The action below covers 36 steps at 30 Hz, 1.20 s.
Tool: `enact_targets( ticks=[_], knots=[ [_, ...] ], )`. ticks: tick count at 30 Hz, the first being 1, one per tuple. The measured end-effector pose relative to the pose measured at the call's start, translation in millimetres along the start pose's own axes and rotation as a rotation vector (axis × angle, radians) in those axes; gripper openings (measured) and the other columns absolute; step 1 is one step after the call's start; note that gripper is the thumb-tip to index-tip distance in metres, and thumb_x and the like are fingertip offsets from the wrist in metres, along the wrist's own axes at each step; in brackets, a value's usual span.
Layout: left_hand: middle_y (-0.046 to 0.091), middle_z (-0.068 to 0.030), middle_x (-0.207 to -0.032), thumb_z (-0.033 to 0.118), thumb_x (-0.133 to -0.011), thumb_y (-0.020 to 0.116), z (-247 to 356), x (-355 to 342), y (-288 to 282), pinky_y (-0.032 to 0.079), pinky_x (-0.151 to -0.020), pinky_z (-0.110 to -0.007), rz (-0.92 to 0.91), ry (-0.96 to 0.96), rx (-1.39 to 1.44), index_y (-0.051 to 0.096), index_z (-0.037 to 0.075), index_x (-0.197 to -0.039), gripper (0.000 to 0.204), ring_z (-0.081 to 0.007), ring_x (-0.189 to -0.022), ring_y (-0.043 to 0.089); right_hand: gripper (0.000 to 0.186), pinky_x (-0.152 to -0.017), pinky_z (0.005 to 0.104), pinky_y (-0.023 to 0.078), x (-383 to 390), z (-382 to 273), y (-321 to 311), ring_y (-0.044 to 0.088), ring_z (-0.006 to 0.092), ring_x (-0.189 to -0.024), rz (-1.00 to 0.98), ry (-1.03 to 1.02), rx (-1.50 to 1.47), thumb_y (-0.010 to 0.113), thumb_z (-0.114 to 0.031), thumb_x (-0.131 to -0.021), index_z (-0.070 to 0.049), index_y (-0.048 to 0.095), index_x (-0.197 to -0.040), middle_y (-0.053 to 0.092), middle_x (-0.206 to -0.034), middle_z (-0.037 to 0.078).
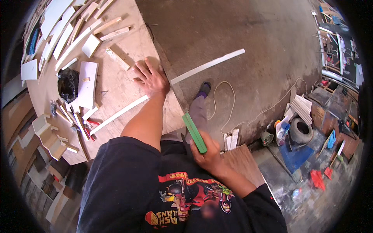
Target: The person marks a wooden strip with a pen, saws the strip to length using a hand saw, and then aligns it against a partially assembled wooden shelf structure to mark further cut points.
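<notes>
A long, thin white wooden strip lies across the edge of the plywood tabletop, its far end sticking out over the floor. My left hand rests flat on it near that edge, fingers spread, hiding the part beneath the palm. In front of my body, my right hand is closed around a long, narrow green tool with a groove along its top. What kind of tool it is cannot be made out. The tool is apart from the strip.
Many wood offcuts cover the tabletop's far left. A black plastic bag sits beside a white board. Red-handled tools lie at the near left. A pale cord winds over the floor, and a tire lies to the right.
</notes>
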<state>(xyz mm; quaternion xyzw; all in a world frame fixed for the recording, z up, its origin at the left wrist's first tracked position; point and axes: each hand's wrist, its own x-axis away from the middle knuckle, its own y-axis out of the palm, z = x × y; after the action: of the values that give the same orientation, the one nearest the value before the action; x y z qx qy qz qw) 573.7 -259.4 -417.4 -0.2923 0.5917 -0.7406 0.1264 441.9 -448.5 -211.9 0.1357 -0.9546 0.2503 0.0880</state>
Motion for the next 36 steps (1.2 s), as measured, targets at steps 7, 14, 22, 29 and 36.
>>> enact_targets(
  ticks=[7,14,22,29,36],
  knots=[
    [0.005,-0.0236,-0.169,0.045,-0.106,0.038,-1,0,2,0.008,-0.119,-0.068,0.005,-0.004,-0.032,0.012,0.013,-0.163,0.07,-0.0446,-0.155,0.001,0.032,-0.062,0.0444,0.055,-3,6,1,0.07,0.0401,-0.072,-0.013,-0.034,0.037,0.073,-0.007,-0.088,0.001,0.06,-0.116,0.068,-0.087,0.023],
    [0.011,-0.0235,-0.167,0.044,-0.103,0.046,-4,0,9,0.018,-0.114,-0.073,0.09,0.027,-0.017,0.013,0.015,-0.163,0.074,-0.0473,-0.154,0.009,0.034,-0.062,0.0435,0.056,-5,-9,-3,0.07,0.038,-0.071,0.003,-0.032,0.019,0.073,-0.007,-0.088,0.002,0.059,-0.117,0.067,-0.085,0.022],
    [0.002,-0.0235,-0.169,0.045,-0.105,0.039,3,0,-8,0.007,-0.12,-0.067,-0.083,-0.012,-0.04,0.009,0.012,-0.163,0.073,-0.0457,-0.155,-0.002,0.033,-0.063,0.0428,0.056,1,-11,1,0.07,0.0373,-0.071,-0.008,-0.016,0.063,0.073,-0.006,-0.087,0.002,0.059,-0.116,0.067,-0.084,0.022],
    [0.002,-0.0239,-0.169,0.043,-0.104,0.041,1,-1,-4,0.006,-0.12,-0.067,-0.083,-0.006,-0.054,0.008,0.012,-0.163,0.075,-0.0455,-0.155,-0.002,0.034,-0.063,0.0423,0.056,2,-13,-2,0.07,0.0385,-0.072,-0.017,0.001,0.033,0.073,-0.005,-0.086,0.002,0.059,-0.116,0.067,-0.085,0.022],
    [0.004,-0.024,-0.168,0.043,-0.104,0.042,0,-1,-1,0.008,-0.119,-0.068,-0.038,0.001,-0.062,0.01,0.011,-0.163,0.075,-0.0456,-0.155,0.0,0.033,-0.063,0.0433,0.055,-1,-16,-5,0.07,0.0397,-0.071,-0.008,0.036,0.011,0.073,-0.004,-0.086,0.003,0.059,-0.115,0.067,-0.084,0.023]
  ],
)
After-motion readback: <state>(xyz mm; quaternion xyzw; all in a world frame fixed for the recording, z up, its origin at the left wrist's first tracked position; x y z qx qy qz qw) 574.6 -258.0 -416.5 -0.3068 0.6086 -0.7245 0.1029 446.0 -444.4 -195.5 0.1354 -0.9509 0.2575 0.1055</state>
